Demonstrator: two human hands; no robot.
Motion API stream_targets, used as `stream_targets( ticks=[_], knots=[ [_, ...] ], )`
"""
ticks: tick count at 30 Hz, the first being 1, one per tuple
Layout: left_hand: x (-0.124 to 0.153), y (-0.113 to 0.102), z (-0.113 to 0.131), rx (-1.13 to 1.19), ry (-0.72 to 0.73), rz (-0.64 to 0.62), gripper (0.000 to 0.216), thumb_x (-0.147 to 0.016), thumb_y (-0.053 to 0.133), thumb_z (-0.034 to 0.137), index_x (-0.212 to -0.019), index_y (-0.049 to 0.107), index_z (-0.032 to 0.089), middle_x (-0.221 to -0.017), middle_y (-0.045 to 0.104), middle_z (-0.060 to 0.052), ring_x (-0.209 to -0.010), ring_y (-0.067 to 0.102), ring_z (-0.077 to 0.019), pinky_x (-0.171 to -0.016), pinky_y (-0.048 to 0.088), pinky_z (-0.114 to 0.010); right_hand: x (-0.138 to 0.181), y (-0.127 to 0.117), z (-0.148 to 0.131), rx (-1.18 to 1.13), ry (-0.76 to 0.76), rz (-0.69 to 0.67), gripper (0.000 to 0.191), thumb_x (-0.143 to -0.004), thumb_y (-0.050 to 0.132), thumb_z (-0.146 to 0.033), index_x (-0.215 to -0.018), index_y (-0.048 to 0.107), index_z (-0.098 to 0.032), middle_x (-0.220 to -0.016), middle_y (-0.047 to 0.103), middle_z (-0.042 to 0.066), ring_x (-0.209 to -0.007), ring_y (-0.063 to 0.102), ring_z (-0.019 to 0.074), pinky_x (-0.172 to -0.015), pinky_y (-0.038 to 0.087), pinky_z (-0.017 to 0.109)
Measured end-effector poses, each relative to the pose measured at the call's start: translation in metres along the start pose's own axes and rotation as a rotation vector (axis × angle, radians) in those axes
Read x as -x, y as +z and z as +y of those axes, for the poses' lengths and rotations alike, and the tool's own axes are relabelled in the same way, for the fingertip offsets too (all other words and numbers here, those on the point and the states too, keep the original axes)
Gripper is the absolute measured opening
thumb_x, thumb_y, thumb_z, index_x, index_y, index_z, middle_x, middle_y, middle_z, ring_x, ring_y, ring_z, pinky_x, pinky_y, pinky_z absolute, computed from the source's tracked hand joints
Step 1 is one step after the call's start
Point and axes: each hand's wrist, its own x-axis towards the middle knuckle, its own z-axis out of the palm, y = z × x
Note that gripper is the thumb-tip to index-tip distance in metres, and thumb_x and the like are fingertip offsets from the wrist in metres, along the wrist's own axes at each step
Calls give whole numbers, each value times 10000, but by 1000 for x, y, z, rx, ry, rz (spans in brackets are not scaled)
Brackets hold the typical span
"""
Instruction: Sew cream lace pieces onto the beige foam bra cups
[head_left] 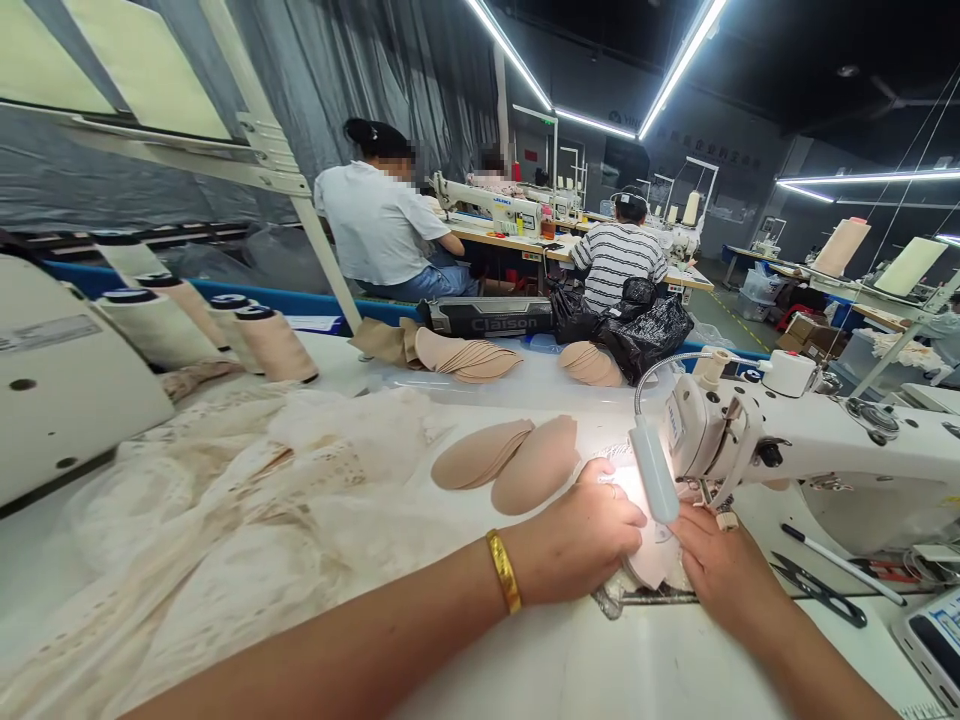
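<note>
The left hand (a gold bangle at its wrist) rests with bent fingers pressing down on a pale pink fabric piece. It is not closed around the piece. The right hand lies flat and spread on the same piece from the other side. The piece is small, smooth and rounded, brightly lit, and sits on the table under the head of the white sewing machine, partly hidden by the lamp. Scissors lie to the right. Just beyond the hands are two beige foam cups, with a cream lace heap to the left. Farther off are thread cones and two seated co-workers.
</note>
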Motion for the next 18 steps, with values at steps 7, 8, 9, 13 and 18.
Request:
stream_targets(
  ticks=[7, 8, 9, 13, 18],
  knots=[
    [1, 1, 1, -11, -25, 20, 231, -666, 596, -13, -604, 465, 167, -710, 646, 8, -679, 576, -171, -890, 395, -439, 3, -4, 2, 13, 9, 142, 299, -997, 422, -158, -1138, 678, -218, -840, 739, 76, -773, 682, 250, -642, 562, 344],
    [1, 2, 1, -9, -28, 19, 232, -668, 598, -12, -604, 464, 167, -708, 644, 9, -673, 574, -170, -892, 395, -444, 2, -4, 3, 18, 5, 188, 268, -1013, 425, -176, -1117, 671, -201, -832, 733, 82, -767, 684, 253, -638, 568, 355],
    [1, 2, 1, -6, -29, 20, 233, -673, 602, -9, -605, 464, 166, -705, 641, 10, -667, 571, -169, -891, 395, -450, 2, -4, 3, 17, -3, 227, 247, -1022, 430, -185, -1098, 665, -189, -852, 735, 92, -777, 689, 259, -647, 578, 370],
    [0, 3, 0, -5, -27, 33, 225, -699, 615, 12, -619, 472, 166, -699, 632, 12, -668, 575, -174, -881, 394, -460, -4, -5, 3, 0, -28, 282, 243, -1022, 421, -158, -1061, 658, -193, -932, 750, 122, -854, 711, 281, -708, 620, 431],
    [-1, 2, 0, -32, -20, 24, 223, -702, 609, 22, -611, 467, 168, -682, 621, 14, -668, 570, -175, -850, 394, -429, -6, -6, 3, -13, -9, 270, 279, -1037, 395, -170, -1081, 670, -186, -942, 742, 137, -886, 715, 291, -749, 645, 471]
  ],
)
